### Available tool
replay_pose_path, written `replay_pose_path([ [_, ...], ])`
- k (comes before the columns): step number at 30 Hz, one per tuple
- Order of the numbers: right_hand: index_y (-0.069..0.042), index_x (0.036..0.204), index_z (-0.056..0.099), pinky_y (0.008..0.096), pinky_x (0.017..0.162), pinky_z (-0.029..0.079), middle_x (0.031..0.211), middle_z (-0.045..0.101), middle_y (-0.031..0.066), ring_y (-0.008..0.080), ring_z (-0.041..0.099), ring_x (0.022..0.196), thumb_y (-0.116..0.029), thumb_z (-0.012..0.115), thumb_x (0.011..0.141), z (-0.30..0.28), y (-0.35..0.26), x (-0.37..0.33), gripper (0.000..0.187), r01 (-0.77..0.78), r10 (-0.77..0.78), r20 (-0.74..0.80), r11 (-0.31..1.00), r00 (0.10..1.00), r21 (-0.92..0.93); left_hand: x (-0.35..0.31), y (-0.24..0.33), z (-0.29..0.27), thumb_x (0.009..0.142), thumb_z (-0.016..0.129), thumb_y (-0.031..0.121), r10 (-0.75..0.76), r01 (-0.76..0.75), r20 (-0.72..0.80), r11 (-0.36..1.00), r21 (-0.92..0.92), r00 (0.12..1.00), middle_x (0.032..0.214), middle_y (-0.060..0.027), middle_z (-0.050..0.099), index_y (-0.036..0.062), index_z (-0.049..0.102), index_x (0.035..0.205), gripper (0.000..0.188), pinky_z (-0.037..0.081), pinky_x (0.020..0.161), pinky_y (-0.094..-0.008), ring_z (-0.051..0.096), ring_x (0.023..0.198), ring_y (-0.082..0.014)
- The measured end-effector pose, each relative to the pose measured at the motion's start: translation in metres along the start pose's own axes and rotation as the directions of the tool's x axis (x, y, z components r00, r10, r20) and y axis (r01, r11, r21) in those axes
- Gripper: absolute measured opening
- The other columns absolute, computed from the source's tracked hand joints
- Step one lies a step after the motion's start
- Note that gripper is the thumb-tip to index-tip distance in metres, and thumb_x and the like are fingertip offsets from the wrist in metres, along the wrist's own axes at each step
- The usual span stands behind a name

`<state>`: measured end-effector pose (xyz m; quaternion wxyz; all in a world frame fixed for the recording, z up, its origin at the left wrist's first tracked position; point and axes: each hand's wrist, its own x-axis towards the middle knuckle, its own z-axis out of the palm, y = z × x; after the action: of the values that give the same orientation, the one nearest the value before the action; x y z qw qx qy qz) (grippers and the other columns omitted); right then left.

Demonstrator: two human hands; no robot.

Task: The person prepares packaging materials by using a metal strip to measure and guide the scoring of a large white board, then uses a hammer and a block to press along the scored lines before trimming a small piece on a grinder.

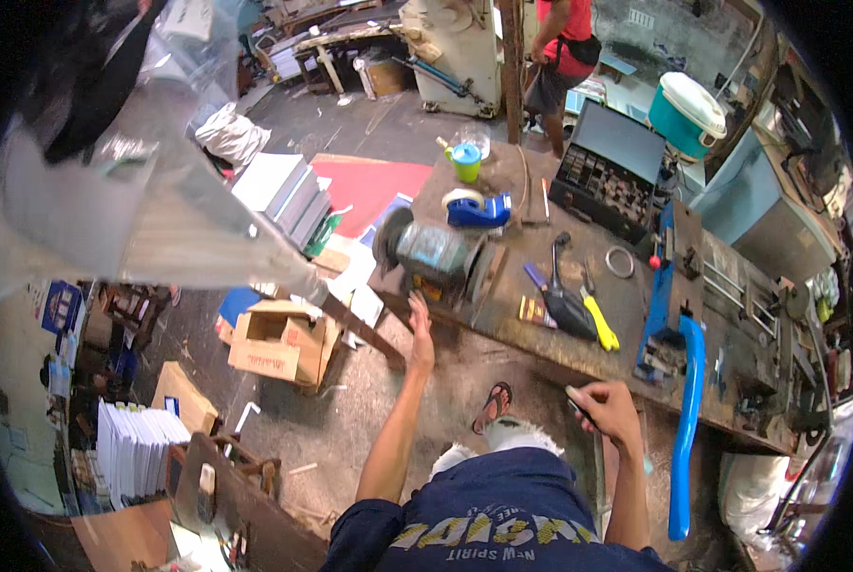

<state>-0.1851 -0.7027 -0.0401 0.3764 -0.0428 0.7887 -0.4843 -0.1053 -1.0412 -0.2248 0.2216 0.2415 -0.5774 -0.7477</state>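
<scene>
My left hand (421,336) is raised by the front edge of the workbench (541,351), fingers stretched out and holding nothing. Just beyond it stands a bench grinder (434,255) with a wheel at each end. My right hand (609,412) is closed in a pinch in front of the bench edge. A small dark piece shows at its fingertips, too little of it to name. On the bench beyond the right hand lie a tool with a yellow handle (599,322), a black-handled tool (558,262) and a metal ring (620,261).
Right of my right hand, a long blue lever (686,448) hangs past the bench edge from a blue machine (669,276). A blue tape dispenser (483,211), green cup (466,170) and case of small blocks (609,162) sit farther back. An open carton (278,341) lies left. A person (571,43) stands beyond.
</scene>
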Motion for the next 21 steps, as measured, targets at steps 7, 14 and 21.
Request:
replay_pose_path([
  [7, 0.002, 0.100, 0.076, 0.0255, 0.057, 0.049, 0.070, 0.069, 0.0057, 0.0097, 0.063, 0.062, -0.015, 0.074, 0.089, -0.014, 0.028, 0.058, 0.020, -0.055, 0.054, -0.067, 0.999, 0.996, 0.000, 0.015, -0.031, 0.026, 0.107, 0.021, 0.054, 0.025, -0.037, -0.063, 0.980, -0.195, 0.998, 0.167, -0.0107, 0.003, 0.0011, 0.002, 0.158, 0.076, 0.005, 0.124, -0.0379, 0.003, 0.154, -0.0229],
  [14, -0.004, 0.103, 0.078, 0.0301, 0.066, 0.052, 0.083, 0.073, 0.0077, 0.0148, 0.067, 0.073, -0.002, 0.074, 0.083, 0.030, -0.108, 0.091, 0.020, 0.462, -0.471, -0.170, 0.882, 0.866, -0.091, 0.021, -0.011, -0.047, 0.107, 0.018, 0.054, -0.165, 0.141, 0.340, 0.986, 0.093, 0.926, 0.168, -0.0085, 0.006, 0.0122, 0.003, 0.161, 0.070, 0.016, 0.122, -0.0480, 0.008, 0.154, -0.0251],
  [21, -0.016, 0.102, 0.079, 0.0302, 0.075, 0.037, 0.081, 0.067, -0.0010, 0.0167, 0.060, 0.075, 0.006, 0.075, 0.068, 0.072, -0.170, 0.085, 0.041, 0.601, -0.704, -0.403, 0.710, 0.585, -0.367, 0.063, 0.029, -0.098, 0.100, 0.031, 0.066, -0.363, 0.282, 0.497, 0.931, 0.232, 0.788, 0.166, -0.0134, 0.014, 0.0132, 0.010, 0.161, 0.083, 0.023, 0.118, -0.0520, 0.014, 0.154, -0.0246],
])
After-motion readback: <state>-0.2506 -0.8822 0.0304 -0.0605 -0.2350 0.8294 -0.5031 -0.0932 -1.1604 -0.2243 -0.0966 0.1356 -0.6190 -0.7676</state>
